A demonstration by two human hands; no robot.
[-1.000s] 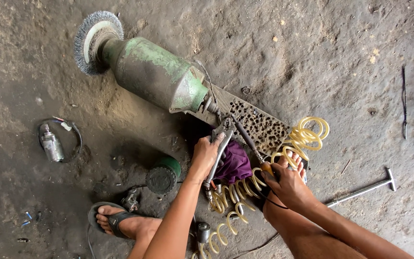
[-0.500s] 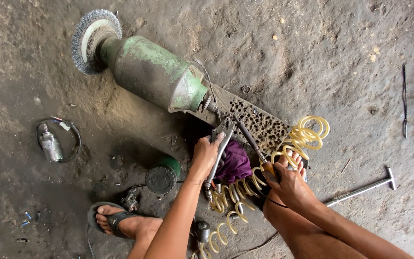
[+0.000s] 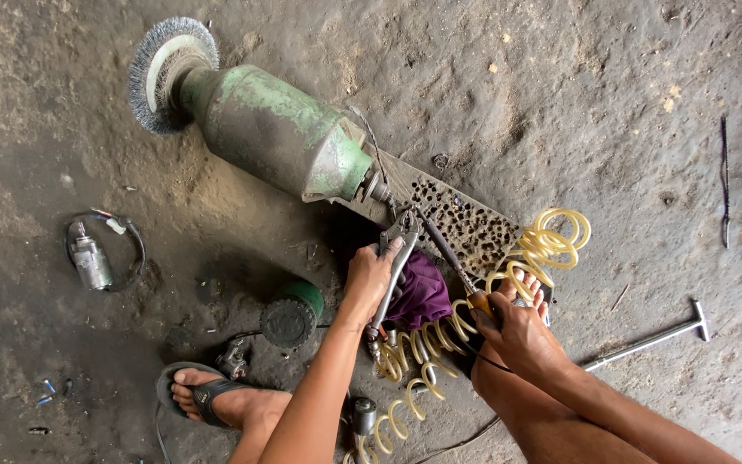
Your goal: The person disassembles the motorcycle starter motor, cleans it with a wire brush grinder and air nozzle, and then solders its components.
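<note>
A big green metal motor (image 3: 276, 137) with a round wire brush wheel (image 3: 165, 73) lies on the dirt floor, its shaft end meeting a perforated metal plate (image 3: 465, 223). A yellow coiled hose (image 3: 543, 249) partly hides that plate. The left hand (image 3: 371, 279) is clenched around grey metal pliers (image 3: 397, 258) above a purple cloth (image 3: 422, 292). The right hand (image 3: 521, 331) grips a wooden-handled screwdriver (image 3: 453, 262), whose tip is hard to make out.
</note>
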